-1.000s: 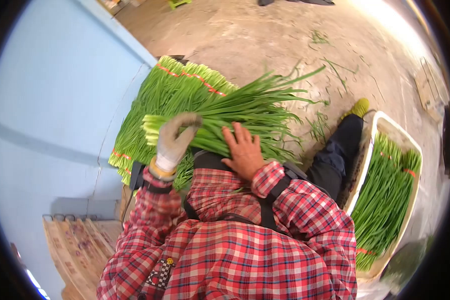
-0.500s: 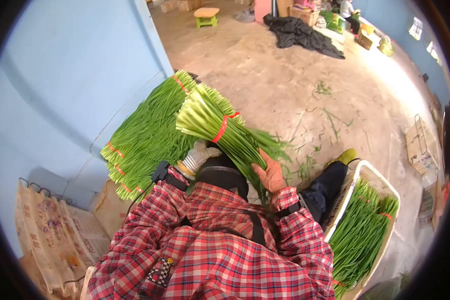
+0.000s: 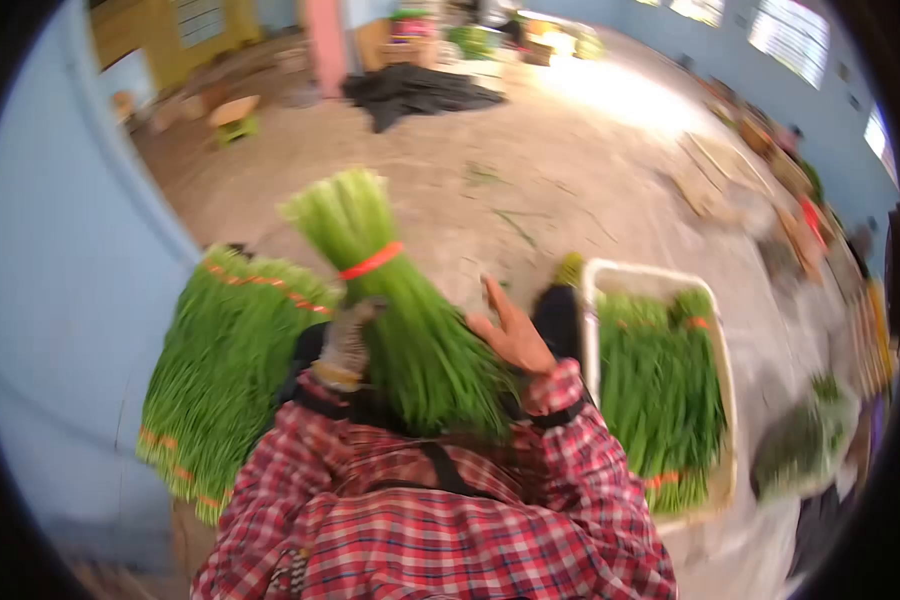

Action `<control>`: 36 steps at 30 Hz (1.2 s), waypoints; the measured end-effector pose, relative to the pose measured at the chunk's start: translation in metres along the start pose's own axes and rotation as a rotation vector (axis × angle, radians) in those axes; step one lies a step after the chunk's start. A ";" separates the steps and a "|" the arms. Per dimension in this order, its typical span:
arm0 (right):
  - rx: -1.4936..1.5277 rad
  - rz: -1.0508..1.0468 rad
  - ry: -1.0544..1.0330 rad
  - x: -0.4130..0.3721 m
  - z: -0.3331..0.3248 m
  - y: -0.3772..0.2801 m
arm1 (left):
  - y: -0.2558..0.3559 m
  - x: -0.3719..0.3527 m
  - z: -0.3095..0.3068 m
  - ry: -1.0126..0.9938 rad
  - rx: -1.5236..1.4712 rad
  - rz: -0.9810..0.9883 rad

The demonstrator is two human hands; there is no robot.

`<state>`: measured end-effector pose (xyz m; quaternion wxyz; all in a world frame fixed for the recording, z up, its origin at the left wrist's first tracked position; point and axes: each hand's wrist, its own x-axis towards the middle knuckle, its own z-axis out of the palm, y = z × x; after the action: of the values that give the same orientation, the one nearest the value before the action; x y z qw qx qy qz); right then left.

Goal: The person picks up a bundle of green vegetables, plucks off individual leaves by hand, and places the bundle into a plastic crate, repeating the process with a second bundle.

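A thick bundle of green stalks (image 3: 420, 340) with pale ends and a red band stands tilted over my lap. My left hand (image 3: 348, 338), in a pale glove, is closed on the bundle's left side below the band. My bare right hand (image 3: 513, 332) is beside its right side with fingers spread; whether the palm touches the leaves is unclear. A pile of banded green bundles (image 3: 220, 370) lies to the left. On the right, more banded bundles (image 3: 660, 390) lie in a white basket (image 3: 729, 420).
A small stool (image 3: 234, 112) and a black cloth (image 3: 415, 90) are on the floor ahead. Loose green scraps (image 3: 515, 225) lie in front of me. A clear bag of greens (image 3: 808, 440) sits right of the basket, and a blue wall (image 3: 60, 300) rises at left.
The view has swung to the right. The held bundle is more upright. My left hand has come up onto its side, and my right hand has opened at the leaves.
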<state>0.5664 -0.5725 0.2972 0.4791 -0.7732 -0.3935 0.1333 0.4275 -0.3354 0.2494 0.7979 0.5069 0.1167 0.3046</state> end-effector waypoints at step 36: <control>-0.872 1.024 0.793 -0.173 -0.267 0.274 | -0.095 0.018 -0.062 -0.150 0.935 -0.543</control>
<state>0.7404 -0.9334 0.1709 0.1155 -0.9668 0.1963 -0.1154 0.4458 -0.3069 0.1394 0.5435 0.7796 0.3095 -0.0338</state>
